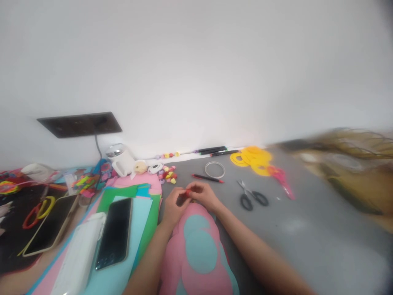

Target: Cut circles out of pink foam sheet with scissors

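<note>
My left hand [176, 207] and my right hand [204, 195] meet above the grey table [294, 246], fingertips pinched together on a small red piece [188, 192]. Its exact shape is too small and blurred to tell. Just below my hands lies a long pile of overlapping pink and light blue paper circles [201, 250], reaching toward the near edge of the view. Beyond my fingers are a red and black pen [208, 178] and a coil of thin wire [214, 163]. A cluster of small coloured beads [168, 175] lies to the upper left of my left hand.
Black-handled scissors [251, 196], pink scissors [283, 180] and yellow paper rings [253, 158] lie at right. Black markers [215, 150] line the wall. At left are a phone [115, 232] on coloured paper, a white box [80, 254], another phone [51, 225] and a white device [121, 162].
</note>
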`<state>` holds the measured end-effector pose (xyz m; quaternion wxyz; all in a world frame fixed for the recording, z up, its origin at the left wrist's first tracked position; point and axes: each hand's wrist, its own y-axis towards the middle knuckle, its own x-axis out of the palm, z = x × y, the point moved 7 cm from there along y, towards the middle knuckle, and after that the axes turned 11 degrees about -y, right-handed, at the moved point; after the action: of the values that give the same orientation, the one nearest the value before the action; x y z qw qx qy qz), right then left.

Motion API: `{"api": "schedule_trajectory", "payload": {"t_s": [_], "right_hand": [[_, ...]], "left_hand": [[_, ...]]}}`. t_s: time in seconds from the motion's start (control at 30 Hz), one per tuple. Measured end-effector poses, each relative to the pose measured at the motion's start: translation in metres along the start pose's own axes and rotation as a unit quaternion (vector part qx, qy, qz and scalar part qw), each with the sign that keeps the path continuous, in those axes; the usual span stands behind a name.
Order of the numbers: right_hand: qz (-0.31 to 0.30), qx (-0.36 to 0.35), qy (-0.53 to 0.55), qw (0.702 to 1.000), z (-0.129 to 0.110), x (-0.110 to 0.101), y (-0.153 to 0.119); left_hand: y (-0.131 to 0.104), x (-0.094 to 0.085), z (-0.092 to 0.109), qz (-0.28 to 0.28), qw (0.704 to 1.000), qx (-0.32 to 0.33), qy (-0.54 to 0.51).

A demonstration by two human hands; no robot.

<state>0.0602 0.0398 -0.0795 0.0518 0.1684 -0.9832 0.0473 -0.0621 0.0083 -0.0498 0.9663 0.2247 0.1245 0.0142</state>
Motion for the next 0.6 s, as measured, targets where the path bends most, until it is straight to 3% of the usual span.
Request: {"api": "schedule_trajectory", "payload": {"t_s": [0.3,0.6], "right_hand": [[-0.027,-0.006,0.002,1.0,-0.011,0.002,-0.004],[-0.011,0.007,0.019,1.0,-0.007,0.001,-0.003]], "left_hand": [[0.002,-0.004,-0.003,0.022,0.999,-0.038,-0.003],[0.003,-0.004,-0.009,0.005,0.997,-0.068,-0.038]]}}
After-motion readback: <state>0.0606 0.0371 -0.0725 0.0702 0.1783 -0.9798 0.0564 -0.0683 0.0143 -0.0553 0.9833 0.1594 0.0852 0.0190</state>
